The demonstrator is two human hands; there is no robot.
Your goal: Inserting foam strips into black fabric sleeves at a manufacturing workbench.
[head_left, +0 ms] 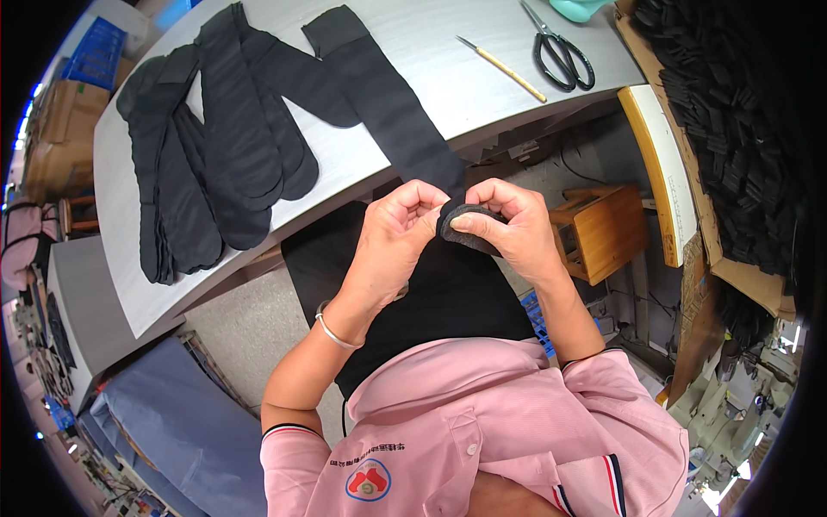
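Note:
A long black sock stretches from the table down to my hands, its wide cuff end lying flat on the tabletop. My left hand pinches the near end of this sock between thumb and fingers. Close beside it, my right hand grips the same end, the thumb pressed on a folded-over, dark grey patch of the fabric. Both hands meet just off the table's near edge, above my lap. Several more black socks lie in overlapping piles on the left part of the table.
Black-handled scissors and a thin pointed tool with a pale handle rest on the table at the far right. A cardboard box full of black pieces stands to the right, near a wooden stool.

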